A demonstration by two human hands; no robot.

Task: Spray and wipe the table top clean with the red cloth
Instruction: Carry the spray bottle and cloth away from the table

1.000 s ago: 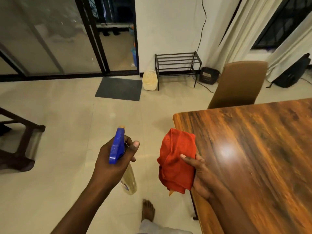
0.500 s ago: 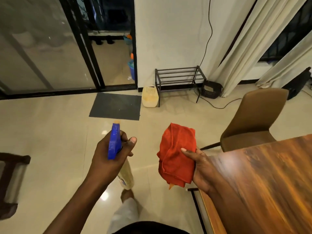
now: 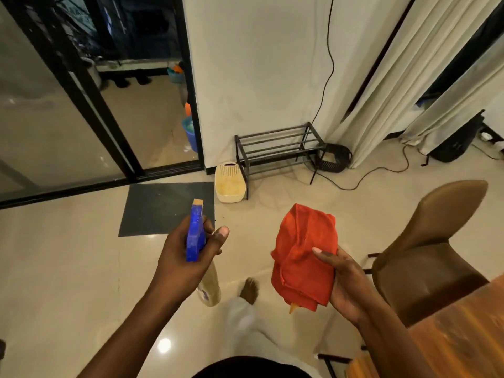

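My left hand (image 3: 188, 255) grips a spray bottle (image 3: 195, 236) by its blue trigger head; the pale bottle body hangs down below my fist. My right hand (image 3: 346, 279) holds a bunched red cloth (image 3: 302, 257) up in front of me, over the floor. Only a corner of the wooden table top (image 3: 447, 339) shows at the lower right, under my right forearm. Both hands are to the left of the table, above the tiled floor.
A brown chair (image 3: 436, 241) stands at the table's end on the right. Ahead are a black metal rack (image 3: 275, 148), a cream basket (image 3: 229, 184), a grey doormat (image 3: 163, 208), cables and curtains. Glass sliding doors fill the left. My bare foot (image 3: 248, 290) steps on the tiles.
The view has swung away from the table: it slid to the lower right corner and the chair came nearer. Both hands keep the same hold on bottle and cloth.
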